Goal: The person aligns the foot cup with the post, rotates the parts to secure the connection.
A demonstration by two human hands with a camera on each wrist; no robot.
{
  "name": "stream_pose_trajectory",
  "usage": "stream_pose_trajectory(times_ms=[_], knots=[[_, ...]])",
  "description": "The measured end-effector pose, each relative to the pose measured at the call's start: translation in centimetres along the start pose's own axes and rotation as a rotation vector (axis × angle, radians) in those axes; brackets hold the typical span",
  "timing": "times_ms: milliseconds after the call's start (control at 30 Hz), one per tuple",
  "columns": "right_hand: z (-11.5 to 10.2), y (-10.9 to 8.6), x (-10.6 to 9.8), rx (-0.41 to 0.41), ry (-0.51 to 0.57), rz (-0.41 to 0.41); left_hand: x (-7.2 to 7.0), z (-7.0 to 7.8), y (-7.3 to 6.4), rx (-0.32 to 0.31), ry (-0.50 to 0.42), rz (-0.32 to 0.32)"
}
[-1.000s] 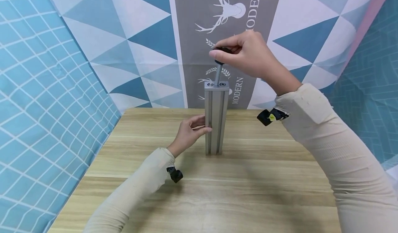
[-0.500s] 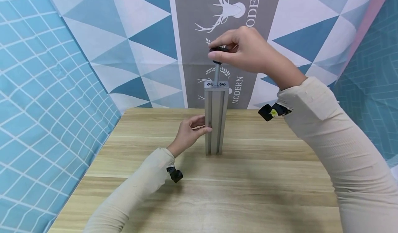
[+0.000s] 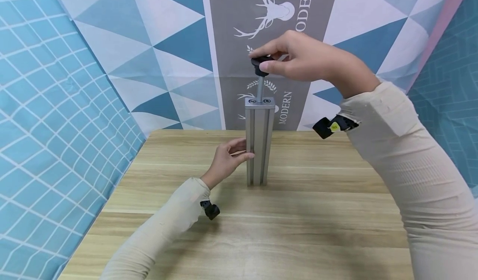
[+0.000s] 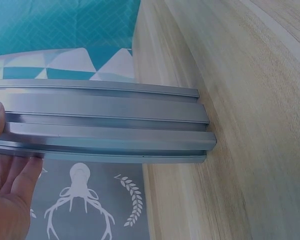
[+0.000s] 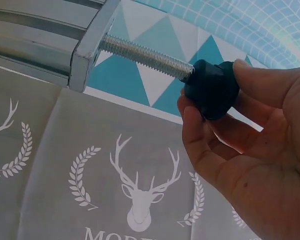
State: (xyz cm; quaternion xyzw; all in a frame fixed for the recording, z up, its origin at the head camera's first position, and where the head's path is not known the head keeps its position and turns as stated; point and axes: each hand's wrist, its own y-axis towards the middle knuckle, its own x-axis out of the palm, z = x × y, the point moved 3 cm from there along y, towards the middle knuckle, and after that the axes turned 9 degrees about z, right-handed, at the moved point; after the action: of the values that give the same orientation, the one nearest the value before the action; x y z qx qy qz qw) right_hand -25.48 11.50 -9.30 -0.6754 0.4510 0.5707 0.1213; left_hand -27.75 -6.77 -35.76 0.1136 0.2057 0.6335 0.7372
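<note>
A grooved aluminium profile (image 3: 259,147) stands upright on the wooden table, capped by a metal end plate (image 3: 259,103) with two screws. From the plate rises a threaded rod (image 5: 145,56) with a black foot (image 3: 260,65) at its upper end. My right hand (image 3: 302,58) pinches the rim of this foot between thumb and fingers. Lower down, my left hand (image 3: 225,161) grips the profile from the left side, thumb on the near face and fingers behind. In the left wrist view the profile's lower end (image 4: 210,140) meets the tabletop.
The wooden table (image 3: 239,238) reaches back to a patterned cloth (image 3: 179,56) hanging close behind the profile. A blue gridded cloth (image 3: 56,126) borders the left side. Each wrist carries a small black camera (image 3: 323,127).
My right hand has turned about the black foot, its wrist swinging up and to the right. The foot looks slightly shifted left and less tilted. My left hand and the profile stay put.
</note>
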Motion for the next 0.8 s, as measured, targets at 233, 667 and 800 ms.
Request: stream_pose_trajectory(times_ms=[233,667,800], knots=[[-0.2,0.3,0.3,0.01,-0.002,0.023,-0.1,-0.3,0.0,0.003,-0.005,0.0],[0.5,0.5,1.9,0.182,0.131,0.312,0.0,2.3,-0.4,-0.015,0.004,-0.013],[0.8,0.2,2.5,0.228,0.208,0.392,0.0,2.0,-0.4,0.013,0.035,-0.022]])
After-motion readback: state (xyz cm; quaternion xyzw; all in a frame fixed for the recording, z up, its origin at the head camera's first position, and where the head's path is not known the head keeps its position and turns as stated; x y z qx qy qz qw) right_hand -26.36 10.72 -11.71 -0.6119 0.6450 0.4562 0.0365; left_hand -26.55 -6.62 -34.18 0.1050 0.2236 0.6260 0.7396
